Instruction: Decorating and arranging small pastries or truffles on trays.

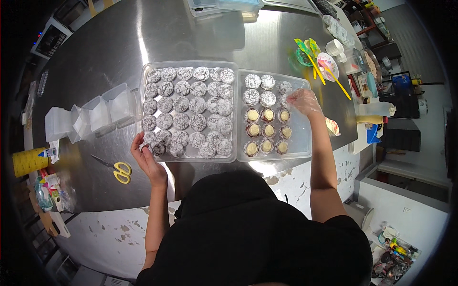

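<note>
Two shallow clear plastic trays lie side by side before me. The left tray [234,112] is filled with rows of sugar-dusted crinkle cookies [182,87]. My left hand [151,166] is at its near left corner, thumb and fingers closed round the rim beside the nearest cookies. In the right tray [301,138], dark cookie halves topped with pale cream discs [268,115] fill the near rows, and whitened cookies [252,81] stand farther back. My right hand [304,102], seemingly in a thin clear glove, pinches a crinkle cookie [285,99] at the right column; its fingertips partly hide it.
Yellow-handled scissors [122,172] lie front left on the metal table [95,62]. Clear containers [101,112] with white liners stand at left. Far right are spatulas [313,62], a bowl [328,66] and a white cup [334,47]. Lidded boxes [224,5] sit at the back edge.
</note>
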